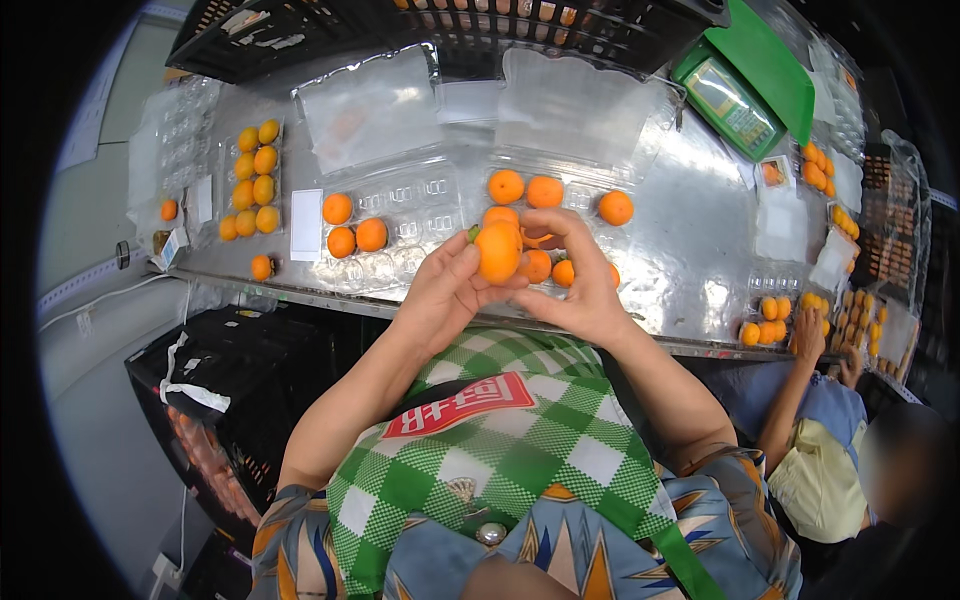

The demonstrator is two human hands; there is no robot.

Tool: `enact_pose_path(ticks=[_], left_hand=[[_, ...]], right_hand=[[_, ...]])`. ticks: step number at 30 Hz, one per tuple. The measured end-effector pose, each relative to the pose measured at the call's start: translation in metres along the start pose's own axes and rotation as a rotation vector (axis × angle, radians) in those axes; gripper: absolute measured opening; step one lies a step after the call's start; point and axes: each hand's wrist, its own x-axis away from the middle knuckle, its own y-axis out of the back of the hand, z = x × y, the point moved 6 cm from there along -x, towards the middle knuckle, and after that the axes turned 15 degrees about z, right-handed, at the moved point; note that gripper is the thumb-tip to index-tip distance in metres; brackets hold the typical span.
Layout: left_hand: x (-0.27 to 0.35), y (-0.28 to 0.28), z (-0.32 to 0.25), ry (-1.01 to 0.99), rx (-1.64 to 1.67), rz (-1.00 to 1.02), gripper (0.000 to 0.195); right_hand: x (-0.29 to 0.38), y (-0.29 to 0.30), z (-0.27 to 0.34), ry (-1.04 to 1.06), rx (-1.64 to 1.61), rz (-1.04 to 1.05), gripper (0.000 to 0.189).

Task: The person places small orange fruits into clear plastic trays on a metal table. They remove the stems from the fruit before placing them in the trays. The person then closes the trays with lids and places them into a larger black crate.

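Observation:
My left hand (441, 294) holds an orange persimmon (499, 253) by its side, the green calyx turned towards the thumb. Curved around the other side is my right hand (592, 304), its thumb and fingers spread and nothing held between them. Under both hands lies a clear plastic fruit tray (579, 196); several persimmons sit in its cups, some partly hidden by my right hand. To the left, a second clear tray (401, 196) carries 3 persimmons in its left cups. Both trays have their clear lids (375, 112) folded open at the back.
A filled persimmon tray (253, 180) and a loose persimmon (262, 267) lie further left on the metal table (675, 247). Black crates (450, 41) line the back. A green scale (731, 101) stands back right. At right, another person's hand (810, 335) touches fruit in a tray.

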Motion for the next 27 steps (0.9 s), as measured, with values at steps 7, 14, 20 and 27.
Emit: enact_pose_path(ticks=[7,14,20,27], left_hand=[[0.002,0.002,0.012,0.162,0.193,-0.098,0.057],[0.002,0.000,0.019,0.293,0.248,-0.027,0.059],[0.010,0.017,0.007,0.211,-0.116,-0.220,0.046],[0.009,0.012,-0.004,-0.008,-0.131,-0.054,0.054]], right_hand=[[-0.008,-0.012,0.000,0.026,0.075,0.091,0.066],[-0.009,-0.021,-0.011,-0.033,-0.077,0.075,0.060],[-0.013,-0.012,0.002,0.037,0.251,-0.112,0.055],[-0.017,-0.023,0.010,0.073,0.387,-0.183,0.058]])
